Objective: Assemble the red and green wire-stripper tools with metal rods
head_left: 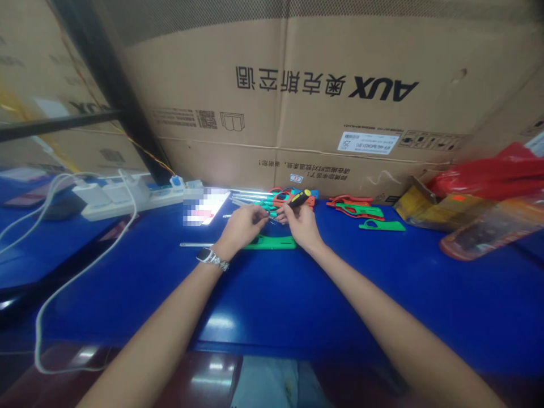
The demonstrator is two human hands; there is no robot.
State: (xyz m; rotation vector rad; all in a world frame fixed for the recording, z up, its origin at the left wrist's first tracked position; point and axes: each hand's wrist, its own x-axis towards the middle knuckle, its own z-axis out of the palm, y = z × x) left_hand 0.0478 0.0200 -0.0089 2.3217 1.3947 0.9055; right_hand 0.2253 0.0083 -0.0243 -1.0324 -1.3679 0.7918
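My left hand, with a metal watch on its wrist, is closed in a pinch on something small that I cannot make out. My right hand grips a black-and-yellow screwdriver, its handle sticking up past my fingers. Both hands meet over a green plastic handle lying flat on the blue table. Just behind them lie several metal rods and red and teal plastic parts.
Red and green plastic handles lie to the right. Further right are clear and red plastic bags. A white power strip with cables sits at the left, a lit phone beside it. Large cardboard boxes wall off the back.
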